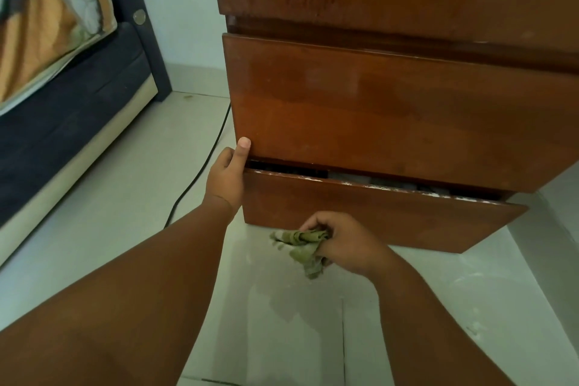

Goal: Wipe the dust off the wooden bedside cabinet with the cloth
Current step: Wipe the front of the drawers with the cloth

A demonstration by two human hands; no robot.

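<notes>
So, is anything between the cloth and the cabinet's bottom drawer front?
Nothing visible. The right hand holds the cloth close before the bottom drawer front; the left hand, aside, grips the left edge of the cabinet.

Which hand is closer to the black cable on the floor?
Left. The left hand holds the left edge of the cabinet, just beside the black cable. The right hand, holding the cloth, is farther right, before the bottom drawer.

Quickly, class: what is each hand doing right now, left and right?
Left hand: grips the left edge of the cabinet, thumb on front.
Right hand: holds the bunched cloth.
</notes>
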